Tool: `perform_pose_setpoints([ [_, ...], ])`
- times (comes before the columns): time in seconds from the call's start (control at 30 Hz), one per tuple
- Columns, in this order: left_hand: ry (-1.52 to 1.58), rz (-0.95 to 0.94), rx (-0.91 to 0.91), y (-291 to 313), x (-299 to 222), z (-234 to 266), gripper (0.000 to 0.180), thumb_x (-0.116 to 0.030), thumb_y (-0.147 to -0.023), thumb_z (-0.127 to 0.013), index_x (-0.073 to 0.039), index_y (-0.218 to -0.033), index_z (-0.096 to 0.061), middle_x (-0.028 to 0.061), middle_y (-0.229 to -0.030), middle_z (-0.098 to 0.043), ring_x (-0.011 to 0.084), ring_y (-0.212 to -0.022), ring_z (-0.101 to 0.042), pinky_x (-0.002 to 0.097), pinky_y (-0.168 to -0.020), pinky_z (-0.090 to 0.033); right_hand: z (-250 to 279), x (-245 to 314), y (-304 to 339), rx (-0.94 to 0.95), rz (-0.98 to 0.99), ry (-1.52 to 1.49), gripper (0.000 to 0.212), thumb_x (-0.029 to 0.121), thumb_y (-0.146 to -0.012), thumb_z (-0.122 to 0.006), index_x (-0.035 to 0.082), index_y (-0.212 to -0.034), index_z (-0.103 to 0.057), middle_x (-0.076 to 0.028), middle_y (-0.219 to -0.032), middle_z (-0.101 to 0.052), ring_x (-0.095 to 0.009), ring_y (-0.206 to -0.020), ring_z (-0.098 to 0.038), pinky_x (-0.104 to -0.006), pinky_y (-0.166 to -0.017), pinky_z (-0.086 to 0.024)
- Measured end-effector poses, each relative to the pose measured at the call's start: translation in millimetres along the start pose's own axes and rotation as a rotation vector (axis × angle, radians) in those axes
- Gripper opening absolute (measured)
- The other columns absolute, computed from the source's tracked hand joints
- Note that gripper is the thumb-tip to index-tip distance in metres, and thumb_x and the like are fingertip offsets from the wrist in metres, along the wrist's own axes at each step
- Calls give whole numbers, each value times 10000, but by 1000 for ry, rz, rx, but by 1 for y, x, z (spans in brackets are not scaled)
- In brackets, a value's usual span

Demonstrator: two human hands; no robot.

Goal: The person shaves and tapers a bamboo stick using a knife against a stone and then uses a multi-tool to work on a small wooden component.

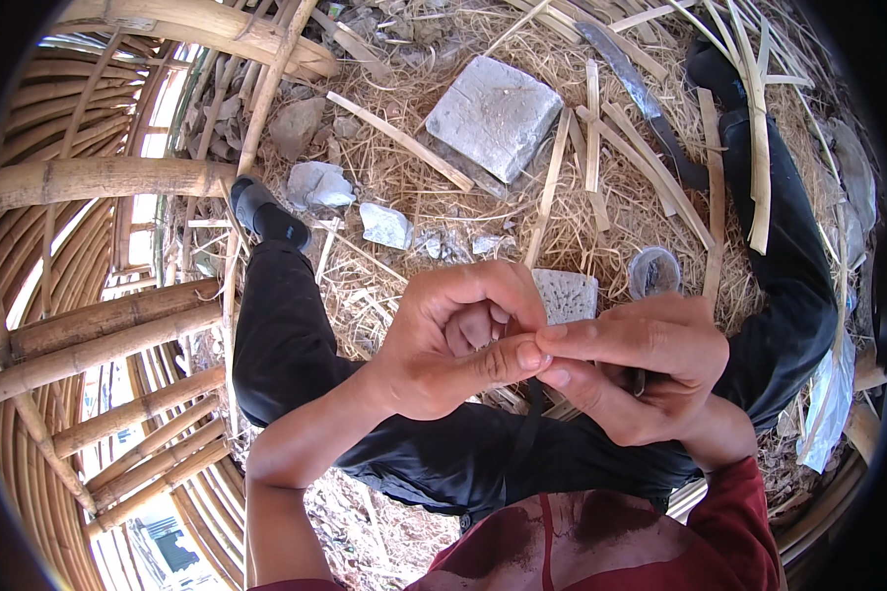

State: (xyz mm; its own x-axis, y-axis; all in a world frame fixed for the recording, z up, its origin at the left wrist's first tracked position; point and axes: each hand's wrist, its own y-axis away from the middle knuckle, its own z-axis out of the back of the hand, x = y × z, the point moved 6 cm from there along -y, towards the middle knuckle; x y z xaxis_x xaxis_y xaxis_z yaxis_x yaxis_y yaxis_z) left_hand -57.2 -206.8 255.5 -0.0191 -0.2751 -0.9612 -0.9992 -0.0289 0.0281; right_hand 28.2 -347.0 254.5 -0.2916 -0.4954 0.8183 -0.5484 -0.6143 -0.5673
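Your red shirt [611, 552] fills the bottom edge, closest to the lens. Above it, your left hand [453, 340] and right hand [636, 364] meet over your lap, thumbs and forefingers pressed tip to tip. Left fingers curl tight into a loose fist; right fingers fold inward too. Both pinch a thin dark strip [524, 443] that hangs down from the pinch point across your black trousers [286, 345]; what it is made of you cannot tell from this angle.

You sit with legs spread on straw-covered ground [483, 212]. Between your knees, just beyond the knuckles, lies a small grey block [568, 294], partly hidden by your fingers. Beside it, right, sits a small round clear lid or cup [653, 271]. Farther out rests a larger grey stone slab [495, 116], with split bamboo slats [593, 128] scattered about and a long blade [633, 84] near your right leg. Curved bamboo framing [99, 325] rises at your left.
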Motion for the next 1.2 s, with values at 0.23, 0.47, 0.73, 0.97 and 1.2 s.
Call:
perform_pose_setpoints([
  [0.23, 28, 78, -65, 5, 2, -3, 238, -180, -937, -749, -17, -1013, -594, 93, -911, -590, 90, -714, -498, 216, -568, -388, 3, 9, -2, 58, 93, 153, 342, -53, -732, -839, 26, -1056, -761, -39, -601, -609, -105, -419, -494, -255, -401, -352],
  [0.47, -12, 88, -66, 6, 2, -1, 244, -195, -939, -745, -18, -1010, -591, 93, -886, -584, 85, -681, -481, 214, -548, -380, 1, 5, 3, -58, 160, 136, 412, -34, -701, -811, 53, -1103, -779, 30, -536, -468, -70, -387, -427, -261, -376, -300],
  [0.73, 14, 69, -58, 4, -2, -6, 231, -195, -951, -732, -21, -1007, -592, 85, -883, -585, 86, -696, -482, 216, -565, -377, -1, 5, 2, -93, 171, 109, 342, -37, -718, -832, 38, -1044, -761, 14, -558, -537, -77, -392, -466, -251, -373, -310],
  [0.97, 7, 91, -50, 7, -2, -4, 223, -183, -948, -734, -18, -1001, -593, 82, -884, -582, 94, -712, -484, 223, -579, -376, -1, 6, 1, -50, 161, 108, 333, -38, -716, -831, 32, -1033, -759, 0, -569, -569, -83, -388, -480, -251, -371, -321],
  [1.2, -12, 10, -22, 7, -1, -1, 114, -38, -949, -712, -5, -1015, -624, 50, -932, -630, 49, -726, -533, 203, -588, -387, 2, 10, -8, 22, 37, -18, 295, 121, -817, -768, -33, -1067, -735, -29, -560, -571, -99, -390, -494, -265, -381, -355],
])
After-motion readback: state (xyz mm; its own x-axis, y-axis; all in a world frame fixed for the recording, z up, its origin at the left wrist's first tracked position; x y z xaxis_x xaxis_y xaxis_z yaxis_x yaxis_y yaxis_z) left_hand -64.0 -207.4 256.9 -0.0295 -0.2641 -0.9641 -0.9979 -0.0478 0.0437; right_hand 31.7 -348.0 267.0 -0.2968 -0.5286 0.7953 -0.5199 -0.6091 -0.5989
